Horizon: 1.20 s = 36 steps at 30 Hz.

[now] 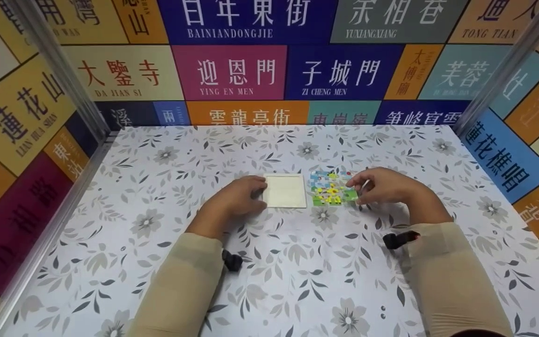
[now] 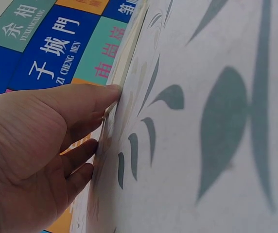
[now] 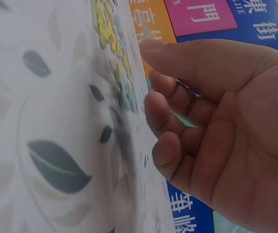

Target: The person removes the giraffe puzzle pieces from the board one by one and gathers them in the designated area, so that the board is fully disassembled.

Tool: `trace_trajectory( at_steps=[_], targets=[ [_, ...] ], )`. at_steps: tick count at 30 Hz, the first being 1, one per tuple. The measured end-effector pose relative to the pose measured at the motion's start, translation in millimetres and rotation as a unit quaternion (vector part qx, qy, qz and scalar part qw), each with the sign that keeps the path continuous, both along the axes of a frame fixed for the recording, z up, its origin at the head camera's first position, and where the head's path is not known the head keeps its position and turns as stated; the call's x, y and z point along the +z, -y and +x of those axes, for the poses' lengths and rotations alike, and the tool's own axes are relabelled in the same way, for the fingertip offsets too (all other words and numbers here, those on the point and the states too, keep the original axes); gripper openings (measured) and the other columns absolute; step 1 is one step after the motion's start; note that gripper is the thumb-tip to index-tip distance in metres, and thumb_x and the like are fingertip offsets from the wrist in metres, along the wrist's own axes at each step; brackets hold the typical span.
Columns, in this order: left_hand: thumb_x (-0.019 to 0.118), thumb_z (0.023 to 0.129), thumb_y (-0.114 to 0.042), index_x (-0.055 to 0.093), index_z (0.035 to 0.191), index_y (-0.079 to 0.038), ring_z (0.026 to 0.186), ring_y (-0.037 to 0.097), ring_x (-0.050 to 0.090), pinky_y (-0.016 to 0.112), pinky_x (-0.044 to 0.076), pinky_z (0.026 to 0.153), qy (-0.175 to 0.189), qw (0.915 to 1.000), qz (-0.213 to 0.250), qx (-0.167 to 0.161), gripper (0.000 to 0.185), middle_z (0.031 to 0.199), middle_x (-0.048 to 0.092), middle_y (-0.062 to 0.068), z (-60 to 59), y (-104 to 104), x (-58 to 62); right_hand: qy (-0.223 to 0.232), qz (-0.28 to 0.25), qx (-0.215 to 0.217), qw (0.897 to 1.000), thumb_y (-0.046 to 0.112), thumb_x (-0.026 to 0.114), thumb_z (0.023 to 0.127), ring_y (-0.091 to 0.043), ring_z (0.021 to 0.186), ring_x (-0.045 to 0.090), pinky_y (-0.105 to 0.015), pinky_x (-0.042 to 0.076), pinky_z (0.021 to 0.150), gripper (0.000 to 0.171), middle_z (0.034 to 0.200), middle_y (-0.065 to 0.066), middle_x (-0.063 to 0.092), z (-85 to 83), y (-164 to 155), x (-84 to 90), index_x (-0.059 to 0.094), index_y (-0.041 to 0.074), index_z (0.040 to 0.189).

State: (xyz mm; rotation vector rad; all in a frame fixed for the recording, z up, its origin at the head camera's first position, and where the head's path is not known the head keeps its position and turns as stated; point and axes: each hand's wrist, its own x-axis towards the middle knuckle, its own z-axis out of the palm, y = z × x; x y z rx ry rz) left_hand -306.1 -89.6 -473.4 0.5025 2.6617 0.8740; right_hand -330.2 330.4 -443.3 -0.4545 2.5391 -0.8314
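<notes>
A square white puzzle tray [image 1: 285, 191] with a raised rim lies flat on the table. My left hand [image 1: 239, 195] holds its left side, thumb near the front corner and fingers farther back. In the left wrist view the thumb [image 2: 112, 91] touches the tray's pale edge [image 2: 125, 58]. Just right of the tray lies a colourful jigsaw puzzle [image 1: 328, 187] in yellow, green and blue. My right hand [image 1: 384, 187] is over its right side. Between thumb and forefinger it appears to pinch a green puzzle piece [image 1: 351, 194], also glimpsed past the thumb tip in the right wrist view.
The white table [image 1: 269, 290] carries a grey leaf-and-flower pattern. Coloured panels with large characters [image 1: 232, 72] rise behind it and at both sides. A small black device [image 1: 232, 260] sits at the left wrist, another [image 1: 398, 239] at the right.
</notes>
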Motion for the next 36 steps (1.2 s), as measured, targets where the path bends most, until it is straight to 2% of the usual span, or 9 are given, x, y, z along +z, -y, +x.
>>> trace_trajectory(
  at_steps=[11, 19, 25, 36],
  targets=[
    [0.077, 0.096, -0.025, 0.058, 0.155, -0.015, 0.161, 0.026, 0.037, 0.043, 0.026, 0.136, -0.007, 0.9999, -0.002, -0.007, 0.063, 0.169, 0.046, -0.001, -1.9, 0, -1.3, 0.022, -0.002, -0.019, 1.000, 0.021, 0.088, 0.088, -0.022, 0.108, 0.064, -0.032, 0.054, 0.091, 0.052, 0.122, -0.010, 0.069, -4.2, -11, -14.4, 0.071, 0.016, 0.137],
    [0.076, 0.097, -0.025, 0.058, 0.155, -0.013, 0.161, 0.027, 0.038, 0.043, 0.027, 0.135, -0.011, 0.9998, -0.004, -0.015, 0.062, 0.169, 0.047, 0.000, -2.3, 0, -1.0, 0.040, -0.007, -0.035, 0.999, 0.020, 0.089, 0.087, -0.022, 0.106, 0.059, -0.029, 0.052, 0.085, 0.052, 0.121, -0.011, 0.066, -4.3, -10, -16.8, 0.071, 0.015, 0.136],
    [0.075, 0.098, -0.024, 0.057, 0.156, -0.012, 0.161, 0.028, 0.037, 0.044, 0.028, 0.135, -0.013, 0.9996, -0.013, -0.020, 0.061, 0.170, 0.045, 0.001, -2.8, 0, -0.9, 0.045, -0.001, -0.044, 0.998, 0.024, 0.091, 0.085, -0.022, 0.099, 0.058, -0.030, 0.052, 0.079, 0.052, 0.118, -0.008, 0.064, -4.6, -9, -17.8, 0.071, 0.020, 0.133],
    [0.075, 0.099, -0.026, 0.057, 0.156, -0.012, 0.161, 0.027, 0.037, 0.043, 0.028, 0.135, -0.018, 0.9992, -0.025, -0.027, 0.061, 0.170, 0.046, 0.002, -4.1, 0, -1.3, 0.036, 0.004, -0.041, 0.999, 0.021, 0.091, 0.084, -0.020, 0.098, 0.059, -0.028, 0.053, 0.077, 0.051, 0.114, -0.008, 0.065, -4.0, -7, -16.6, 0.072, 0.018, 0.132]
  ],
)
